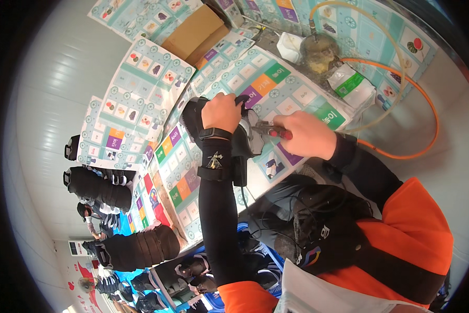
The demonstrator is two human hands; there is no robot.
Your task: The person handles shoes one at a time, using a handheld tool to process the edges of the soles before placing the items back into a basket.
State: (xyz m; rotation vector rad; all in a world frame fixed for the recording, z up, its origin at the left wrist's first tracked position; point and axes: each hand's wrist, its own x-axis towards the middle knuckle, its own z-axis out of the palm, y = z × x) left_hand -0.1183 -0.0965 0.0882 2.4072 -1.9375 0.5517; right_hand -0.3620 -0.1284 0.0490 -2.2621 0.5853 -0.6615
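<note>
My left hand [221, 112] grips a black and grey shoe [254, 141] over the worktable, its fingers wrapped round the upper part. Closed round a pair of red-handled pliers [270, 130], my right hand [307, 133] is just right of the shoe. The metal jaws reach the shoe's grey part, but what they pinch, if anything, is too small to make out. A dark watch is on my left wrist, and a black box hangs from that forearm with a thin cable.
Printed sheets cover the worktable [192, 177]. A cardboard box [195, 34] stands at the far side. Farther right are a round metal can [319, 49], a white-green packet [352, 86] and an orange hose [435, 115]. Stacked dark shoe pieces [140, 248] and a person [85, 211] are at left.
</note>
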